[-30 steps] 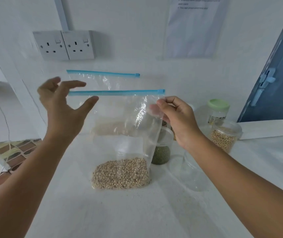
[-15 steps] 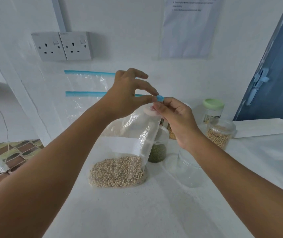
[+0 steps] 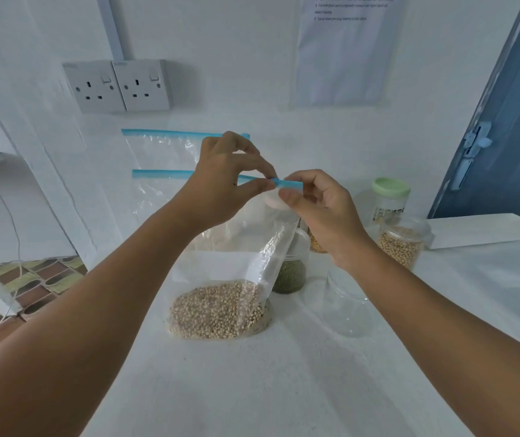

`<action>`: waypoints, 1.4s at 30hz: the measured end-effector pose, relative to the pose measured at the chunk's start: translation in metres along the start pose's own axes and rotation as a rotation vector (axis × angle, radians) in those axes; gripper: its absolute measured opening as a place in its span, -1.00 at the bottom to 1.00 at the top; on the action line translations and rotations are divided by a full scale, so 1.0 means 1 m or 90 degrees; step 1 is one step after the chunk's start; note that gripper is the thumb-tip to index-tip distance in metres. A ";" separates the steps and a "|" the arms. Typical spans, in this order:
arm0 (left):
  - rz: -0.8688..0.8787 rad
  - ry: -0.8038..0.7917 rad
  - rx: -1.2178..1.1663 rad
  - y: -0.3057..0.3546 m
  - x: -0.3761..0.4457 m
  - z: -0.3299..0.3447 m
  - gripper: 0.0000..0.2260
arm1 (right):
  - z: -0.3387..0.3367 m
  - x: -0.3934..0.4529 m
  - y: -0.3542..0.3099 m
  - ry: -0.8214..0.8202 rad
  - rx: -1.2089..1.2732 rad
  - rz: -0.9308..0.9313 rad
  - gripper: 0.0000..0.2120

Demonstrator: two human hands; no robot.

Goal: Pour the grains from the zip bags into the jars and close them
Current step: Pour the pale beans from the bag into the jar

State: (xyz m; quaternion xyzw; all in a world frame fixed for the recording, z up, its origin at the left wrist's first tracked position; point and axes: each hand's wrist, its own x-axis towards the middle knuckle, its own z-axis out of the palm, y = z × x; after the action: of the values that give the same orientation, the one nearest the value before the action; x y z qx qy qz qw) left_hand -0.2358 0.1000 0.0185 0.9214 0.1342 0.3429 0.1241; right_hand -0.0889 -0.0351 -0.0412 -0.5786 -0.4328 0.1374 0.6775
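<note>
my left hand [image 3: 230, 181] has now joined my right hand [image 3: 312, 209], both pinching the zip bag [image 3: 239, 247] seal; opening comes next.

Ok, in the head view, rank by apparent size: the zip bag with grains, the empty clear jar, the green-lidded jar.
1. zip bag with grains, clearly largest.
2. empty clear jar.
3. green-lidded jar.
The last two look close; the green-lidded jar stands farther back, so their order is unsure.

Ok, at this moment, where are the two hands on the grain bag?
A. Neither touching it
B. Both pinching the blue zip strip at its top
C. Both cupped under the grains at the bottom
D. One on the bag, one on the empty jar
B: the left hand and the right hand both pinch the blue zip strip of the grain bag, which rests on the table.
</note>
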 end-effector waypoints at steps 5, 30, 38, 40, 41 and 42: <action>-0.007 0.024 0.050 -0.010 -0.006 -0.004 -0.83 | -0.004 0.001 0.005 0.026 -0.031 -0.042 -0.92; -0.122 0.068 0.132 -0.086 -0.054 -0.049 -0.83 | -0.012 0.004 -0.002 -0.043 -0.437 -0.054 -1.00; -0.155 0.091 0.120 -0.085 -0.056 -0.055 -0.79 | -0.005 0.011 -0.020 -0.131 -0.572 -0.078 -0.79; -0.150 0.095 0.107 -0.082 -0.056 -0.053 -0.79 | 0.005 0.014 -0.029 -0.158 -0.602 -0.105 -0.75; -0.145 0.101 0.103 -0.082 -0.056 -0.051 -0.79 | 0.010 0.016 -0.032 -0.171 -0.615 -0.112 -0.79; -0.144 0.111 0.100 -0.081 -0.056 -0.050 -0.79 | 0.015 0.019 -0.033 -0.182 -0.619 -0.112 -0.83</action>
State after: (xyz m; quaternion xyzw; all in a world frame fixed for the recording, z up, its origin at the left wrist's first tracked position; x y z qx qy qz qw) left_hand -0.3232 0.1634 -0.0046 0.8742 0.2735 0.3938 0.0772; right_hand -0.0992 -0.0222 -0.0044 -0.7637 -0.5820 -0.0598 0.2729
